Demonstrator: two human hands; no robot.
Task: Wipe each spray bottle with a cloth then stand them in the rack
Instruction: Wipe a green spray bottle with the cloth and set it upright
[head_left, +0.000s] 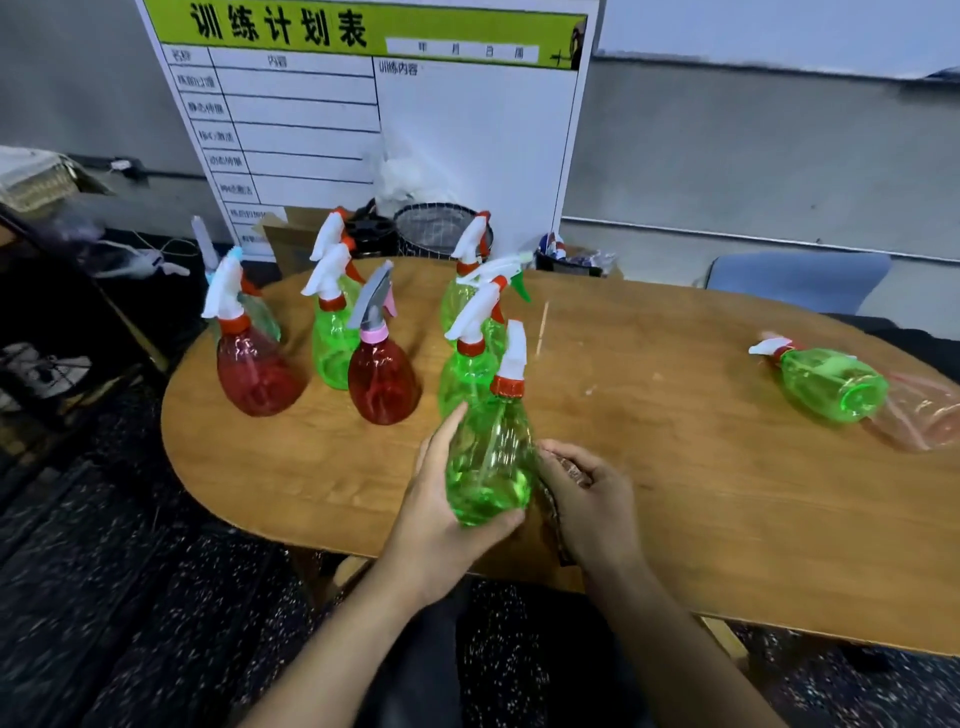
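My left hand (441, 514) grips the base of a green spray bottle (491, 457) that stands upright near the front edge of the wooden table (701, 467). My right hand (587, 493) holds a dark brownish cloth (553, 512) against the bottle's right side. Several more bottles stand behind it: a red one (257, 371) at the left, another red one (382, 379) with a grey trigger, and green ones (332, 338) (470, 312). At the far right a green bottle (831, 384) and a pale pink one (924, 415) lie on their sides. No rack is visible.
A white schedule board (415, 130) leans on the wall behind the table. A mesh bin (436, 228) and small clutter sit on the floor beyond. A dark shelf (47, 322) stands at the left, a blue chair (795, 280) behind the table at the right.
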